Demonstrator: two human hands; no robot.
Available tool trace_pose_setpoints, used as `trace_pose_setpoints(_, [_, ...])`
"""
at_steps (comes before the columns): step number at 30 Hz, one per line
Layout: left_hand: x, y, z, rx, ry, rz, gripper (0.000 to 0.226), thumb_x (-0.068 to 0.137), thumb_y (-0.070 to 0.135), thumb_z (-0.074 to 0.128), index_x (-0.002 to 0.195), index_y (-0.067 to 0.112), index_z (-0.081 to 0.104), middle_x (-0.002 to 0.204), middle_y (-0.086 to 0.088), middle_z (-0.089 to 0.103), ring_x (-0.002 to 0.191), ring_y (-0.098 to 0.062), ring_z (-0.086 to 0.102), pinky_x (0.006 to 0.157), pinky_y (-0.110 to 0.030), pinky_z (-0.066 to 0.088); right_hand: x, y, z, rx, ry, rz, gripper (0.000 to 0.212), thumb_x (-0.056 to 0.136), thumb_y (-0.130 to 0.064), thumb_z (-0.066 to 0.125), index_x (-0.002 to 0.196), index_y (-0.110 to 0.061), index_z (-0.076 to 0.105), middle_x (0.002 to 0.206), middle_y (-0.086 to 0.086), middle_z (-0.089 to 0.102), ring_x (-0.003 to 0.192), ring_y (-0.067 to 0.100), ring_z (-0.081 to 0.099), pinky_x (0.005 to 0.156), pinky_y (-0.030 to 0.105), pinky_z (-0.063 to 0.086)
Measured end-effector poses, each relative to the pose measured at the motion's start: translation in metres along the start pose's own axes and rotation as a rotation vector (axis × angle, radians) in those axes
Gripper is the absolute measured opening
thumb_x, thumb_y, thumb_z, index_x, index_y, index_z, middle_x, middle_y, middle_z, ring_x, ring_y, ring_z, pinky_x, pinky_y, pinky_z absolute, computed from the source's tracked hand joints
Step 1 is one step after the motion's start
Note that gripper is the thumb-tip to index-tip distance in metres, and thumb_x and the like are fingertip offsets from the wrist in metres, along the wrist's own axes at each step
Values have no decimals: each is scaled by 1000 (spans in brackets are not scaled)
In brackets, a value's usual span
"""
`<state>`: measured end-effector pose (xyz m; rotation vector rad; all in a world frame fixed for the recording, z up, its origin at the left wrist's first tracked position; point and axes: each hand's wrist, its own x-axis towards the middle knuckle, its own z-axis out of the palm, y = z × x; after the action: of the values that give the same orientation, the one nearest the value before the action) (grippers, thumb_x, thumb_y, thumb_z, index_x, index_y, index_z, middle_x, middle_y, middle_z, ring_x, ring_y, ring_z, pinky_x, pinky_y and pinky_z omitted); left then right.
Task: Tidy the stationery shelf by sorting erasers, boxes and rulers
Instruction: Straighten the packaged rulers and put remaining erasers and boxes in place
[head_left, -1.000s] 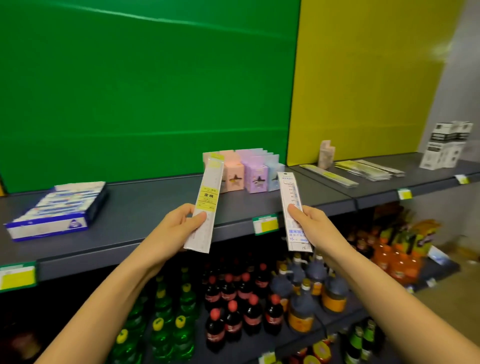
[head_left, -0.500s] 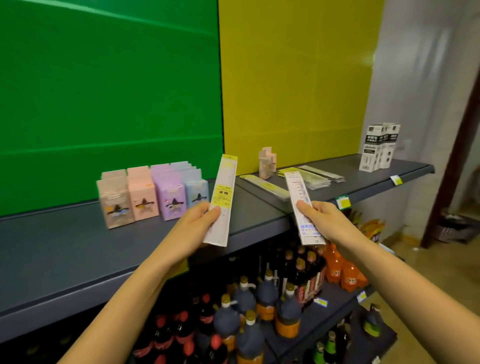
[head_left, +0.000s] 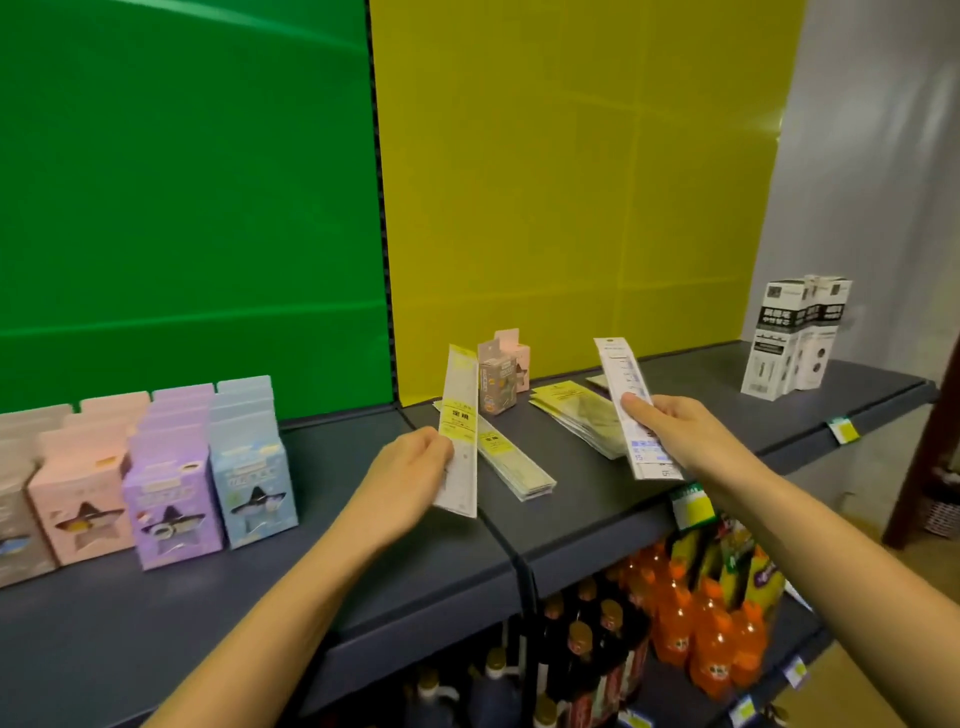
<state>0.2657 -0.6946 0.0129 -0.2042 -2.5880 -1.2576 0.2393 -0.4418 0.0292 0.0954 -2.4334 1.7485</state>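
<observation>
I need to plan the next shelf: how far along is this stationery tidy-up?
Done: pastel boxes stand in rows. In hand: the left hand and right hand each hold a packaged ruler. Left: adding both to the ruler piles, and moving two stray boxes.

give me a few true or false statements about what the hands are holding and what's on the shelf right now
1. Each hand holds a packaged ruler. True: the left hand grips the yellow-label ruler, the right hand the blue-label ruler.
2. The shelf holds no other rulers. False: the flat ruler stacks lie on it.
3. The black-and-white boxes stand upright at the far right. True.
4. The pastel boxes lie flat. False: they stand upright in rows.
</observation>
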Motion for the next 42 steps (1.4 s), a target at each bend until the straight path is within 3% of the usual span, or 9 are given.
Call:
trace_pose_setpoints(8, [25, 2, 30, 96, 53, -109, 29, 96, 22, 35, 75, 9, 51, 92, -15, 59, 79, -24, 50, 63, -30, 36, 75, 34, -17, -68, -63, -32, 32, 91, -33, 54, 107, -7, 62, 85, 8, 69, 62, 15, 62, 54, 25, 43])
trace_pose_setpoints(11, [31, 9, 48, 72, 80, -170, 34, 97, 25, 36, 91, -2, 55, 96, -18, 61, 81, -26, 53, 71, -34, 38, 97, 38, -30, -89, -108, -69, 27, 92, -32, 53, 106, -10, 61, 80, 3, 67, 62, 12, 61, 47, 18, 43])
trace_pose_setpoints(13, [36, 14, 61, 75, 117, -208, 31, 96, 25, 37, 81, 2, 51, 84, -14, 56, 73, -22, 47, 66, -32, 33, 110, 41, -42, -105, -146, -86, 26, 92, -32, 52, 103, -10, 61, 74, -1, 66, 55, 8, 61, 39, 10, 40])
trace_pose_setpoints(16, [45, 21, 79, 107, 193, -278, 28, 96, 26, 39, 76, 8, 48, 78, -8, 52, 69, -20, 44, 61, -32, 31, 130, 46, -61, -120, -193, -100, 23, 92, -32, 52, 103, -13, 59, 71, -1, 64, 39, -2, 58, 34, 10, 37])
trace_pose_setpoints(22, [52, 26, 98, 172, 274, -376, 29, 95, 26, 40, 74, 7, 47, 75, -10, 52, 68, -22, 44, 61, -32, 30, 161, 57, -84, -160, -292, -162, 25, 93, -32, 51, 105, -13, 60, 71, -1, 66, 42, 0, 60, 39, 13, 41])
trace_pose_setpoints(26, [55, 27, 101, 239, 290, -424, 31, 95, 27, 40, 69, 9, 45, 70, -6, 49, 65, -21, 43, 61, -32, 30, 174, 66, -91, -172, -308, -163, 29, 93, -33, 50, 109, -11, 60, 77, 4, 67, 60, 16, 61, 50, 25, 41])
trace_pose_setpoints(32, [62, 30, 100, 407, 159, -479, 32, 95, 28, 40, 70, 10, 49, 72, -4, 52, 69, -20, 47, 60, -31, 32, 187, 74, -98, -184, -294, -188, 28, 94, -32, 47, 104, -10, 62, 90, 13, 71, 71, 27, 65, 59, 31, 45])
trace_pose_setpoints(36, [65, 22, 96, 521, 113, -528, 38, 93, 37, 40, 88, 5, 59, 87, -11, 62, 82, -28, 58, 70, -33, 40, 197, 75, -114, -177, -190, -235, 20, 95, -30, 45, 102, -18, 60, 93, 12, 70, 83, 31, 68, 68, 40, 51])
trace_pose_setpoints(42, [67, 26, 99, 705, 184, -581, 35, 87, 50, 46, 68, 21, 51, 70, 3, 56, 73, -19, 54, 64, -29, 38, 211, 90, -123, -345, -207, -187, 32, 92, -30, 52, 119, -13, 60, 104, 12, 70, 95, 30, 66, 86, 46, 52])
